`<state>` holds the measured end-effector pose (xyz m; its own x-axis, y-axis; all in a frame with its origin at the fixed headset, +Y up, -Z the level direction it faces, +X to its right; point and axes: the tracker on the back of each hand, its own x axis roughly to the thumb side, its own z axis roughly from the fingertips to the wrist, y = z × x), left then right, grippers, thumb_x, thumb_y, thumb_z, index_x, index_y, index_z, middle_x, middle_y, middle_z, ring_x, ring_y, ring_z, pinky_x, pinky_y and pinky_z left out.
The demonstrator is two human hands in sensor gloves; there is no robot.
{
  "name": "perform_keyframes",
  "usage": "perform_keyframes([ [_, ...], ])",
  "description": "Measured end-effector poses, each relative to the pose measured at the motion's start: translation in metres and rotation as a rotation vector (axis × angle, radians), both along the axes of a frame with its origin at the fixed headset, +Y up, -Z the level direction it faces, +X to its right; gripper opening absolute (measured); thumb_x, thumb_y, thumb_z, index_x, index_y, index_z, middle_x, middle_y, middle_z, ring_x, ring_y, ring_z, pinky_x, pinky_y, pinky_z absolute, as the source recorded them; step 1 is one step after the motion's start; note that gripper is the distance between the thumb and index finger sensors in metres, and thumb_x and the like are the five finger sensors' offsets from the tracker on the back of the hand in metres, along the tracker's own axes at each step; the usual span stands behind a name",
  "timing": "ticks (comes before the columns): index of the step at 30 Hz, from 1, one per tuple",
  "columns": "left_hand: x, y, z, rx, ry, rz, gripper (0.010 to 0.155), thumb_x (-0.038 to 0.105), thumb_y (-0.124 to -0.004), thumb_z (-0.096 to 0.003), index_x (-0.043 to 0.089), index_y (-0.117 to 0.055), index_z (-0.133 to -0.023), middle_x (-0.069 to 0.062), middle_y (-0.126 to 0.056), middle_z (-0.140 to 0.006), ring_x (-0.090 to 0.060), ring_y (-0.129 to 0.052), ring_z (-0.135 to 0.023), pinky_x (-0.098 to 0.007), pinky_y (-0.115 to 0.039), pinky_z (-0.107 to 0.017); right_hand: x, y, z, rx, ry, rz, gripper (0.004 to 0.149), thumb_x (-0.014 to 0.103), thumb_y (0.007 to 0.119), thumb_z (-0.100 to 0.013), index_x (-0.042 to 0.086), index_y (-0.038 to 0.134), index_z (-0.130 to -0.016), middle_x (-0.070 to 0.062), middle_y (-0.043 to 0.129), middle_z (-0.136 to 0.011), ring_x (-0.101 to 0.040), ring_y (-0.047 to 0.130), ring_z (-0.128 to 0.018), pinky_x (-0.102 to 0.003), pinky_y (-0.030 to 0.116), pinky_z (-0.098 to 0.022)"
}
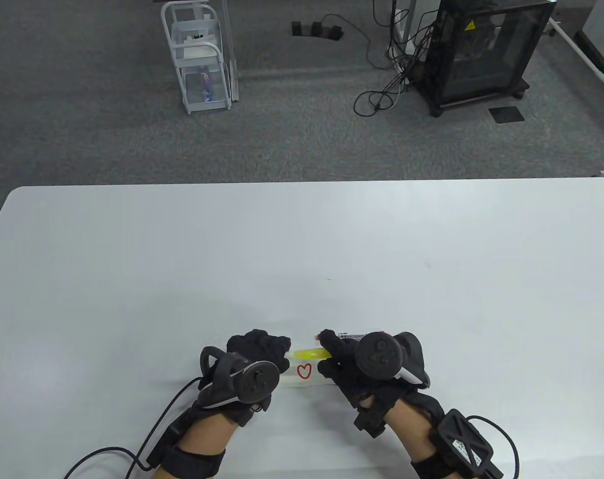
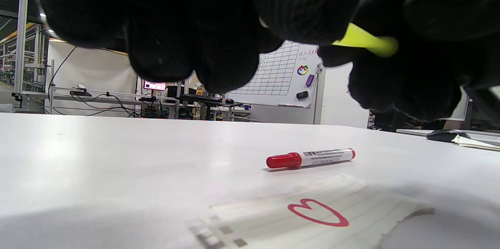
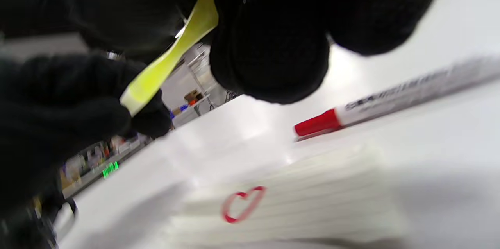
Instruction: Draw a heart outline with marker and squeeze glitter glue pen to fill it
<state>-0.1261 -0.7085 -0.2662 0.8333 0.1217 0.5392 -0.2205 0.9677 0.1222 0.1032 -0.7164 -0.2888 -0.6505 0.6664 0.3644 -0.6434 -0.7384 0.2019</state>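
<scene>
Spanning the gap between both hands, the yellow glitter glue pen (image 1: 311, 354) hangs above the paper (image 1: 306, 381), held at each end: the left hand (image 1: 259, 352) has its curled fingers closed round the pen's left end, and the right hand (image 1: 349, 364) pinches the other end between thumb and fingers. In the right wrist view the pen (image 3: 172, 55) runs slanted from the right hand's fingers (image 3: 269, 57) down to the left hand's. Whether a cap is on it cannot be told

Just below the pen, on the lined paper, sits the red heart outline (image 1: 304, 370), unfilled in the left wrist view (image 2: 318, 212). The red marker (image 2: 310, 158) lies capped on the white table (image 1: 182, 259) just beyond the paper, its red cap pointing left; from above it is mostly hidden behind the right hand

Both hands are low over the near edge of the table, knuckles up, forearms coming in from the bottom edge, a tracker on the back of each
</scene>
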Motion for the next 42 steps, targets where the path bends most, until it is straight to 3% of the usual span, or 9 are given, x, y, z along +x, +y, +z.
perform_keyframes([
  [8, -0.005, -0.008, -0.007, -0.145, -0.059, 0.193, 0.049, 0.037, -0.08, -0.0461, 0.011, -0.075, -0.088, -0.007, -0.099, -0.069, -0.034, -0.096, -0.07, -0.055, -0.076, -0.052, 0.011, -0.005, -0.008, -0.147, 0.007, -0.212, 0.048, 0.028, 0.086, -0.042, 0.003, 0.081, -0.083, -0.014, 0.1, -0.063, -0.022, 0.103, -0.038, -0.041, 0.09, -0.029],
  [14, -0.007, -0.015, -0.013, -0.2, -0.089, 0.17, 0.051, 0.04, -0.071, -0.0453, 0.012, -0.076, -0.087, -0.005, -0.099, -0.064, -0.033, -0.095, -0.068, -0.056, -0.074, -0.053, 0.008, -0.005, -0.003, 0.018, 0.072, -0.171, 0.04, 0.021, 0.092, -0.038, 0.019, 0.088, -0.078, -0.015, 0.091, -0.079, -0.027, 0.098, -0.055, -0.046, 0.085, -0.041],
  [17, -0.01, -0.015, -0.013, -0.17, -0.077, 0.147, 0.051, 0.041, -0.071, -0.0454, 0.012, -0.076, -0.087, -0.004, -0.099, -0.065, -0.033, -0.095, -0.069, -0.056, -0.074, -0.053, 0.007, -0.009, -0.003, -0.103, 0.082, -0.167, 0.078, 0.037, 0.089, -0.041, 0.004, 0.056, -0.104, -0.03, 0.075, -0.094, -0.035, 0.093, -0.06, -0.049, 0.081, -0.04],
  [22, -0.007, -0.015, -0.009, -0.15, -0.073, 0.164, 0.05, 0.04, -0.075, -0.0462, 0.013, -0.074, -0.088, -0.005, -0.098, -0.069, -0.033, -0.096, -0.071, -0.055, -0.076, -0.053, 0.007, -0.019, -0.005, -0.246, 0.017, -0.25, 0.062, 0.04, 0.072, -0.048, -0.007, 0.075, -0.087, -0.016, 0.102, -0.06, -0.021, 0.105, -0.029, -0.039, 0.09, -0.02],
  [28, -0.009, -0.014, -0.011, -0.18, -0.082, 0.232, 0.049, 0.037, -0.079, -0.0458, 0.009, -0.081, -0.086, -0.008, -0.103, -0.063, -0.034, -0.097, -0.068, -0.056, -0.075, -0.053, 0.01, -0.019, -0.009, -0.195, 0.035, -0.321, 0.044, 0.025, 0.087, -0.041, 0.014, 0.088, -0.083, -0.02, 0.096, -0.074, -0.025, 0.105, -0.045, -0.043, 0.09, -0.033],
  [32, -0.01, -0.016, -0.014, -0.176, -0.068, 0.21, 0.049, 0.039, -0.075, -0.0459, 0.01, -0.08, -0.086, -0.005, -0.102, -0.061, -0.033, -0.097, -0.067, -0.055, -0.075, -0.052, 0.012, -0.025, -0.009, -0.357, 0.039, -0.348, 0.082, 0.047, 0.076, -0.046, -0.006, 0.048, -0.102, -0.034, 0.084, -0.085, -0.032, 0.103, -0.047, -0.046, 0.087, -0.032],
  [36, -0.006, -0.017, -0.012, -0.158, -0.069, 0.167, 0.05, 0.04, -0.075, -0.0457, 0.011, -0.08, -0.086, -0.005, -0.102, -0.062, -0.033, -0.097, -0.068, -0.055, -0.075, -0.053, 0.01, -0.028, -0.009, -0.333, -0.04, -0.307, 0.062, 0.04, 0.073, -0.048, -0.008, 0.076, -0.087, -0.018, 0.103, -0.059, -0.021, 0.108, -0.028, -0.039, 0.091, -0.02],
  [40, -0.008, -0.021, -0.014, -0.174, -0.058, 0.171, 0.05, 0.04, -0.074, -0.0459, 0.012, -0.079, -0.086, -0.004, -0.102, -0.063, -0.032, -0.097, -0.069, -0.055, -0.075, -0.053, 0.008, -0.022, -0.009, -0.186, -0.012, -0.297, 0.049, 0.024, 0.083, -0.043, 0.01, 0.08, -0.09, -0.021, 0.089, -0.084, -0.028, 0.104, -0.059, -0.047, 0.088, -0.044],
  [42, -0.01, -0.022, -0.017, -0.185, -0.054, 0.201, 0.05, 0.04, -0.074, -0.046, 0.012, -0.079, -0.087, -0.006, -0.101, -0.063, -0.032, -0.097, -0.069, -0.055, -0.075, -0.053, 0.007, -0.025, -0.008, -0.257, 0.016, -0.32, 0.082, 0.039, 0.086, -0.042, -0.003, 0.048, -0.103, -0.032, 0.076, -0.093, -0.034, 0.099, -0.065, -0.05, 0.085, -0.047],
])
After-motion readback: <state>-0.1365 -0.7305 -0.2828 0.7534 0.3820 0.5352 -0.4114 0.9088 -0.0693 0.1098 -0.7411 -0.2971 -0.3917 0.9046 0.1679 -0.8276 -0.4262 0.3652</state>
